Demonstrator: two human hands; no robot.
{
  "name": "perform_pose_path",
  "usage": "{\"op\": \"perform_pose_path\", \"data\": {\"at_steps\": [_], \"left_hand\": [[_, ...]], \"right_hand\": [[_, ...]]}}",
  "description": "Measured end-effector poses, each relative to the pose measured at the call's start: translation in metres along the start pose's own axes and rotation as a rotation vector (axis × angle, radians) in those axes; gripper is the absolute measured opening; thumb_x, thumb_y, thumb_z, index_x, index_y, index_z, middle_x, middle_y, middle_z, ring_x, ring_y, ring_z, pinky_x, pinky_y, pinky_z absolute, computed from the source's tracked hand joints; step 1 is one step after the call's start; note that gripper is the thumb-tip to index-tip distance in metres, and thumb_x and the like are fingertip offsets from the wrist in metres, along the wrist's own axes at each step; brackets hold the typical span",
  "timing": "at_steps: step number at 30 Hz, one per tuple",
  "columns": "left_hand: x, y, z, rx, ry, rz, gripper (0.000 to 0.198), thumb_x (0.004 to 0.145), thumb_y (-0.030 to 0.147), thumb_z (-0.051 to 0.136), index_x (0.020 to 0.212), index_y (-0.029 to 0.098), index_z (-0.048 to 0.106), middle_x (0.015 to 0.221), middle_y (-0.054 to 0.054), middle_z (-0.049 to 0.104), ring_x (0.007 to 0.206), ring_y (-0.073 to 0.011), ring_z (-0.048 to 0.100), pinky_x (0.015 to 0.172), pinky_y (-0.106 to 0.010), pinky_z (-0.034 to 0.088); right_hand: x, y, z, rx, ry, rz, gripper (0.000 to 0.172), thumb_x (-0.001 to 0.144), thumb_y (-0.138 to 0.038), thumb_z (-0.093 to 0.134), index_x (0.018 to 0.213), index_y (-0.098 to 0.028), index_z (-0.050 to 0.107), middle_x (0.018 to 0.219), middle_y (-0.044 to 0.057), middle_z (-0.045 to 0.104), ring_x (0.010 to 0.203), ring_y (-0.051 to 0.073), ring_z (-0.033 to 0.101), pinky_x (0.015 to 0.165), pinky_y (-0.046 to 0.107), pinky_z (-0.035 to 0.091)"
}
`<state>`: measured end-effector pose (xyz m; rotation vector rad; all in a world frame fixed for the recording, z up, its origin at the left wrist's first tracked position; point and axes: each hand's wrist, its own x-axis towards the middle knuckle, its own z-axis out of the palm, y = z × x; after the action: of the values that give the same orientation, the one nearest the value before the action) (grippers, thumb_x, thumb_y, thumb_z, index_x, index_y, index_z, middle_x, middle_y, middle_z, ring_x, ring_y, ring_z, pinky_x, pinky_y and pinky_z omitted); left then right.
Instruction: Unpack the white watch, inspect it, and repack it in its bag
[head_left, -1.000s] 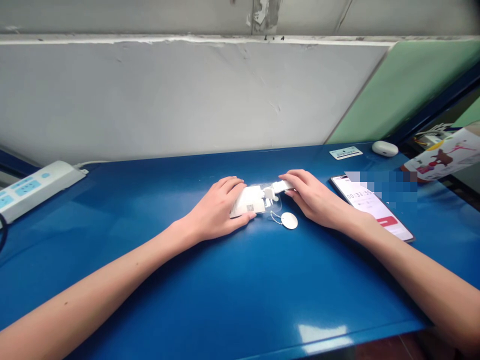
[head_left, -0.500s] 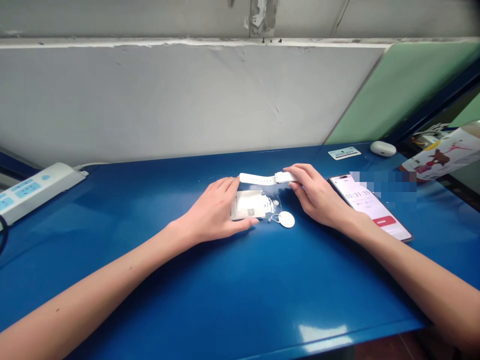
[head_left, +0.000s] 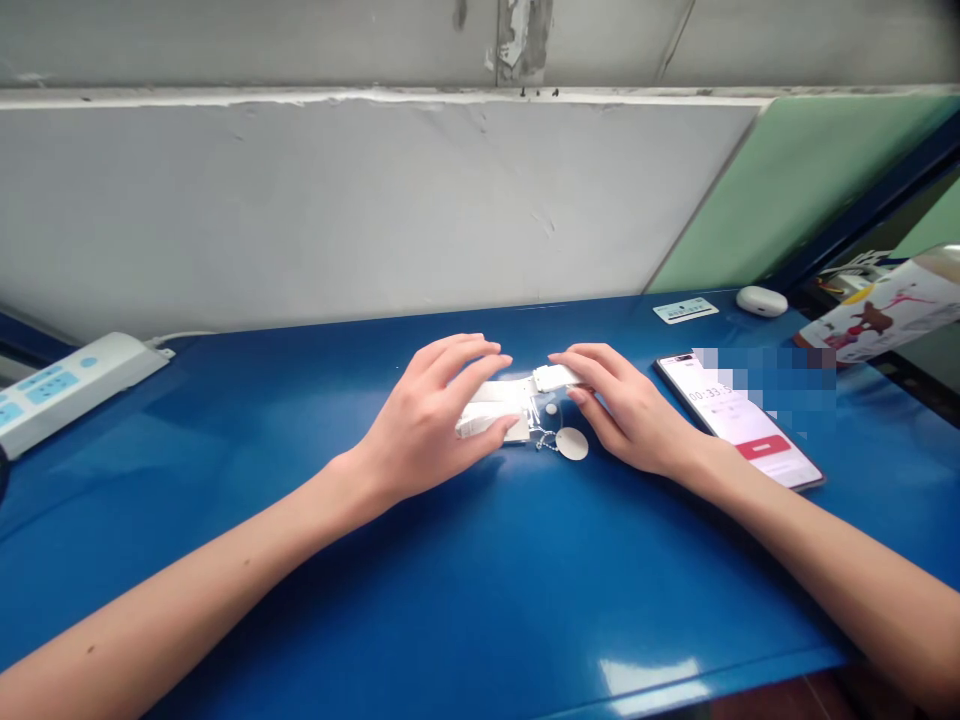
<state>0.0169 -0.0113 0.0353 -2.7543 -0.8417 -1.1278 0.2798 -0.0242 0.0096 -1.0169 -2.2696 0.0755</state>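
Note:
My right hand (head_left: 626, 405) pinches one end of a white watch strap (head_left: 553, 377) between thumb and fingertips. The strap's other end runs leftward, over or just behind a small clear packet with a white card (head_left: 516, 432) inside. Above that packet my left hand (head_left: 431, 420) arches with its fingers apart and its thumb across the front edge; whether the thumb touches the card I cannot tell. A round white tag (head_left: 573, 444) on a short bead chain lies on the blue table (head_left: 480, 600) at the packet's right side.
Right of my right hand lies a phone (head_left: 765, 445) with a timer on its screen. Behind it are a card (head_left: 685, 310), a white earbud case (head_left: 762, 301) and a printed package (head_left: 885, 310). A power strip (head_left: 82, 385) sits at the left, and a wall (head_left: 337, 210) closes off the back.
My left hand has lifted and its fingers have spread away from the strap's free end. The strap has come lower and nearer to the packet, with my right hand still on it.

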Motion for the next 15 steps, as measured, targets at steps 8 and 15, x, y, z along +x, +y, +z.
{"op": "perform_pose_path", "data": {"at_steps": [8, 15], "left_hand": [[0.000, 0.011, -0.003, 0.018, -0.119, -0.007, 0.017, 0.098, 0.025, 0.056, 0.102, 0.012, 0.067, 0.092, -0.010, 0.076, 0.081, -0.0246, 0.070, 0.082, -0.040, 0.052], [0.008, 0.027, -0.012, -0.614, -0.189, -0.467, 0.027, 0.105, 0.027, 0.042, 0.098, 0.016, 0.066, 0.084, -0.003, 0.071, 0.070, -0.0139, 0.067, 0.069, -0.026, 0.051]], "right_hand": [[0.019, -0.024, -0.009, 0.176, 0.171, -0.073, 0.031, 0.099, -0.028, 0.054, 0.124, -0.012, 0.064, 0.110, 0.016, 0.069, 0.097, 0.023, 0.068, 0.082, 0.035, 0.056], [0.059, -0.040, -0.018, 0.624, 0.293, 0.113, 0.022, 0.091, -0.041, 0.068, 0.086, -0.020, 0.075, 0.078, 0.002, 0.073, 0.066, 0.015, 0.065, 0.061, 0.029, 0.051]]}}
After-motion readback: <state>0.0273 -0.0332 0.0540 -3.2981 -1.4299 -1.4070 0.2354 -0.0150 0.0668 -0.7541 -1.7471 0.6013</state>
